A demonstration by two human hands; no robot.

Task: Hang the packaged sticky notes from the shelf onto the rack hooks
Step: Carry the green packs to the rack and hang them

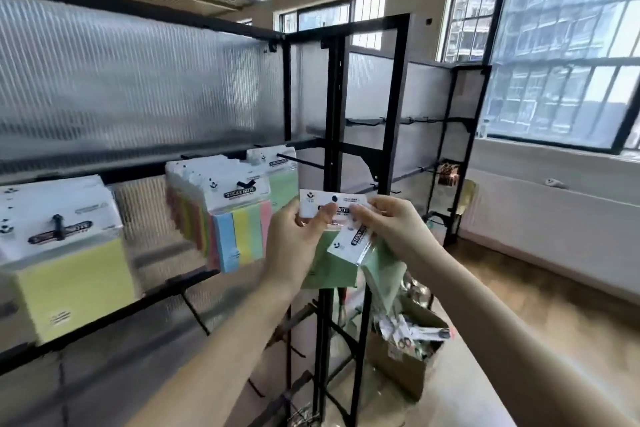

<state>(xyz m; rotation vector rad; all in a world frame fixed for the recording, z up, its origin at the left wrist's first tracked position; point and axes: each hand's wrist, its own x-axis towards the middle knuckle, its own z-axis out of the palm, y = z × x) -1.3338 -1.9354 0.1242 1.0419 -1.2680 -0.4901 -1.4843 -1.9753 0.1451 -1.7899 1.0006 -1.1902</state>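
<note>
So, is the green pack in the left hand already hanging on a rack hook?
No, the left hand holds the green pack by its white header in front of the rack, with no hook through it.

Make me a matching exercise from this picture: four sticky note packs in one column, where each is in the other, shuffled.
Things:
1. yellow sticky note pack
2. multicoloured striped sticky note pack
3. upright green sticky note pack
4. tilted green sticky note pack

Places:
A. held in right hand
B. hanging on far-left hook
C. held in left hand
D. hanging on middle hook

Pairs: 1-B, 2-D, 3-C, 4-A
</note>
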